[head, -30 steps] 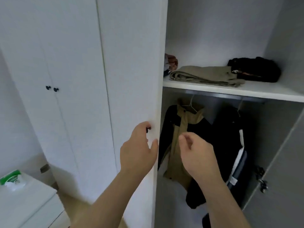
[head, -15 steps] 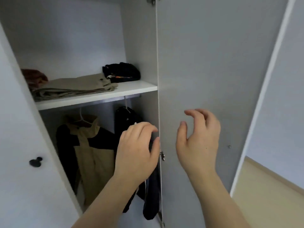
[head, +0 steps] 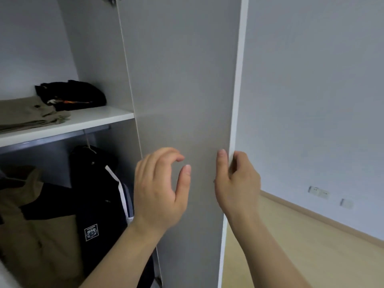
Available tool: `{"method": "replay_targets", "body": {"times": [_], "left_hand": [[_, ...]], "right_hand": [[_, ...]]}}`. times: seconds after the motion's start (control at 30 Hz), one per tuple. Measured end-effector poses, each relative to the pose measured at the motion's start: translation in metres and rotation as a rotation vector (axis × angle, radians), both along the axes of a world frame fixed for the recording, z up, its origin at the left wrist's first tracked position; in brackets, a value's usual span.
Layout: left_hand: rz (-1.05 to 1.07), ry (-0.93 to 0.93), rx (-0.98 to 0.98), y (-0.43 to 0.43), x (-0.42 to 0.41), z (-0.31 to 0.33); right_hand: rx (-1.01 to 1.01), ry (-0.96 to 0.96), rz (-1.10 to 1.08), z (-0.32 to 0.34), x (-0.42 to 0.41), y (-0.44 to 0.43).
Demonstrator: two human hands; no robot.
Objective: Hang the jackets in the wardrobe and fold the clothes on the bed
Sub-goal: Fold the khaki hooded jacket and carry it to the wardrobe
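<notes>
nearest, two bare forearms rise from the bottom edge, both cut off there. the left hand [head: 160, 188] hovers in front of the wardrobe door [head: 182, 80], fingers loosely hooked toward the thumb and holding nothing; whether a fingertip touches the panel cannot be told. the right hand [head: 236, 183] grips the door's white free edge, thumb flat on the grey inner face, the other fingers wrapped round the far side and mostly hidden. the door stands open, its top and bottom out of frame.

inside, two jackets hang under the rail [head: 62, 138]: a dark jacket [head: 97, 194] with a white stripe and square badge, its hem covered by the left forearm, and beside it a tan and black jacket [head: 37, 225], cut off at the left. only one hanger hook [head: 88, 142] shows. above, the shelf [head: 99, 115] carries two piles that touch, khaki folded clothes [head: 25, 115] and a black bundle [head: 72, 94].

farthest, pale wall plates [head: 318, 192] sit low above the wooden floor [head: 311, 246], too blurred to count.
</notes>
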State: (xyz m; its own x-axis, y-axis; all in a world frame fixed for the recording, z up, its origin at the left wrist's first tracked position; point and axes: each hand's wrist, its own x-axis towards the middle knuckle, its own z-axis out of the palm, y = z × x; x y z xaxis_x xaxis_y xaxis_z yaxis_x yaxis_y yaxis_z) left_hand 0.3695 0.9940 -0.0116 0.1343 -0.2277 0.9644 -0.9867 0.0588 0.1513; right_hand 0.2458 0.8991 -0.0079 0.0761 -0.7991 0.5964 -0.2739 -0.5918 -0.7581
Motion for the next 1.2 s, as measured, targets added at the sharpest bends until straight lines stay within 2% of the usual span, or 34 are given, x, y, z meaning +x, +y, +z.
{"method": "replay_targets", "body": {"times": [0.07, 0.13, 0.23, 0.33, 0.43, 0.53, 0.63, 0.73, 0.83, 0.93, 1.2], "left_hand": [[0.02, 0.002, -0.094, 0.01, 0.01, 0.001], [0.057, -0.01, -0.174, 0.024, 0.022, 0.003], [0.133, -0.083, -0.28, 0.054, 0.042, 0.006], [0.267, -0.109, -0.337, 0.09, 0.063, 0.007], [0.434, -0.07, -0.326, 0.13, 0.085, -0.002], [0.63, 0.023, -0.246, 0.169, 0.1, -0.013], [0.816, 0.132, -0.129, 0.204, 0.113, -0.024], [0.963, 0.249, 0.084, 0.231, 0.132, -0.033], [1.056, 0.241, 0.375, 0.243, 0.155, -0.044], [1.078, 0.307, 0.566, 0.241, 0.173, -0.051], [1.146, 0.42, 0.703, 0.225, 0.207, -0.042]], "right_hand": [[-0.042, -0.024, 0.069, -0.009, 0.006, 0.015], [-0.175, -0.029, 0.152, -0.014, 0.017, 0.033], [-0.32, -0.09, 0.449, -0.022, 0.043, 0.06], [-0.326, -0.059, 0.697, -0.028, 0.075, 0.089], [-0.373, 0.029, 0.746, -0.026, 0.111, 0.118], [-0.497, 0.19, 0.817, -0.025, 0.149, 0.137], [-0.571, 0.469, 0.888, -0.021, 0.192, 0.149], [-0.587, 0.669, 0.913, -0.018, 0.232, 0.158], [-0.568, 0.715, 0.894, -0.016, 0.255, 0.165], [-0.557, 0.755, 0.869, -0.015, 0.265, 0.167], [-0.571, 0.79, 0.863, -0.009, 0.283, 0.163]]}}
